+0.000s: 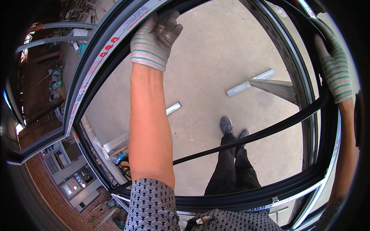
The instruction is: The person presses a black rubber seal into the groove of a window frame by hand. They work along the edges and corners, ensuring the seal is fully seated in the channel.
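A large window frame with dark profiles and white printed film surrounds most of the view. At its upper left side, my left hand, in a striped knit glove with a grey palm, is closed against the inner edge, fingers curled. My right hand, in a matching glove, wraps the frame's far right side, thumb inward. A long black sealing strip hangs loosely across the opening from lower left up to beside my right wrist. Whether the right fingers also pinch this strip is hidden.
Through the opening show a concrete floor, my shoes, a metal support leg and a short metal bar. A grey machine with a control panel stands at lower left. Clutter lies at far left.
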A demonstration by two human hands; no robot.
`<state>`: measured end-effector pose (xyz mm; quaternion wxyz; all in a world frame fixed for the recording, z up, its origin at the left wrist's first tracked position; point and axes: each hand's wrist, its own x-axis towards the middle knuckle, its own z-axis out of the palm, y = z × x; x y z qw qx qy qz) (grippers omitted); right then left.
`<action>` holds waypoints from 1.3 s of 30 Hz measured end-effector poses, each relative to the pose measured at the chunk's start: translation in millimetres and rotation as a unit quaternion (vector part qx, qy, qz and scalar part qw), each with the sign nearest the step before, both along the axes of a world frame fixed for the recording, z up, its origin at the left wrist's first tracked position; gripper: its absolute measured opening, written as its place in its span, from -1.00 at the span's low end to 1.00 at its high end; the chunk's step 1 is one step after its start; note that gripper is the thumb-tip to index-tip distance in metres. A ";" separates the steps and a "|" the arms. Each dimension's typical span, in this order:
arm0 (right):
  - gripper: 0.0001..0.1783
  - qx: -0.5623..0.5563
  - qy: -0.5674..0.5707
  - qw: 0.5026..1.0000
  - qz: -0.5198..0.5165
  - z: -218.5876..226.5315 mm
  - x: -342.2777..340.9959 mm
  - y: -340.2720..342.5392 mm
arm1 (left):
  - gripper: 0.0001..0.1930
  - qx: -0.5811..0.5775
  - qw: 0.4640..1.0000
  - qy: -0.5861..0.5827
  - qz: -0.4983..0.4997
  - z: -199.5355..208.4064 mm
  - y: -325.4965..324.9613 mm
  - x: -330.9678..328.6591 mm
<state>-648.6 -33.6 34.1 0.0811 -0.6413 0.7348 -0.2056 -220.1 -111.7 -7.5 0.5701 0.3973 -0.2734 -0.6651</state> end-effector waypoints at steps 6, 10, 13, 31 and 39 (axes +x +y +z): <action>-0.52 0.007 0.049 0.999 0.003 4.2 4.5 -0.2 | -0.74 0.033 0.995 -0.068 0.058 0.7 19.3 50.2; -0.52 0.002 0.000 1.000 -0.009 2.1 8.8 2.8 | -0.72 0.052 0.989 -0.114 0.079 -0.4 17.8 54.7; -0.52 -0.006 -0.039 0.999 0.015 -3.7 -0.7 1.8 | -0.70 0.056 0.985 -0.133 0.092 -4.1 15.9 50.7; -0.53 -0.036 0.028 0.998 0.032 -12.3 -11.1 -8.7 | -0.81 0.073 0.995 -0.028 0.066 19.1 4.4 40.7; -0.53 -0.035 0.033 0.998 0.048 -9.8 -6.6 -7.0 | -0.73 0.021 0.997 0.037 0.059 1.2 11.4 37.8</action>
